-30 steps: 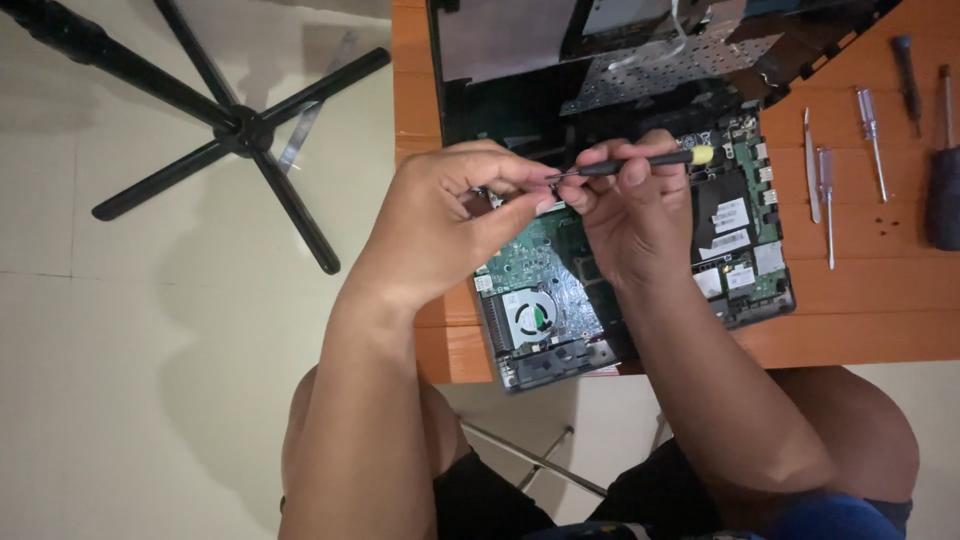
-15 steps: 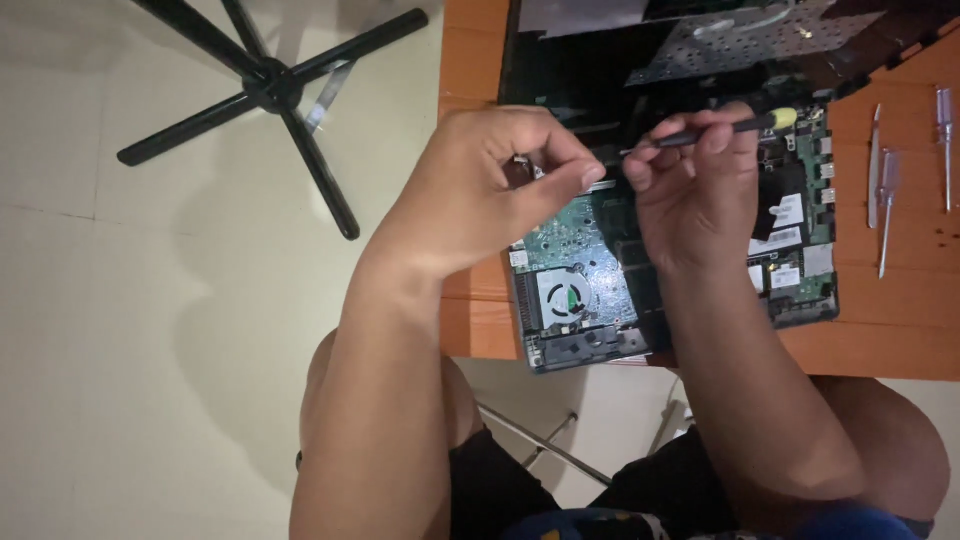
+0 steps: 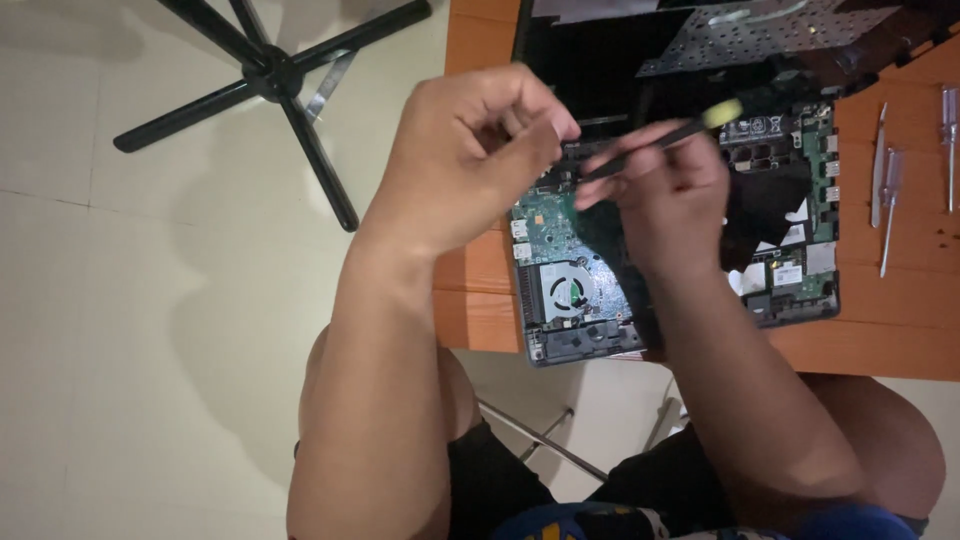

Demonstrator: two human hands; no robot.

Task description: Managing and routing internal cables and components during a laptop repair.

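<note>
Orange desk [image 3: 900, 340]: one opened laptop [image 3: 790, 280], three screwdrivers [image 3: 888, 205].

Light was dim and warm; the pale floor [image 3: 120, 330] showed soft shadows beside the forearms. Both hands were slightly motion-blurred, and the opened laptop [image 3: 780, 200] sat murky.

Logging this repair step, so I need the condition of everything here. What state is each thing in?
Opened black laptop: bottom cover off, green circuit board and fan exposed.
Black screwdriver with yellow end: held in right hand, tilted.
Left hand: curled, at the screwdriver tip.
Clear-handled screwdrivers: lying on orange wooden desk.
</note>
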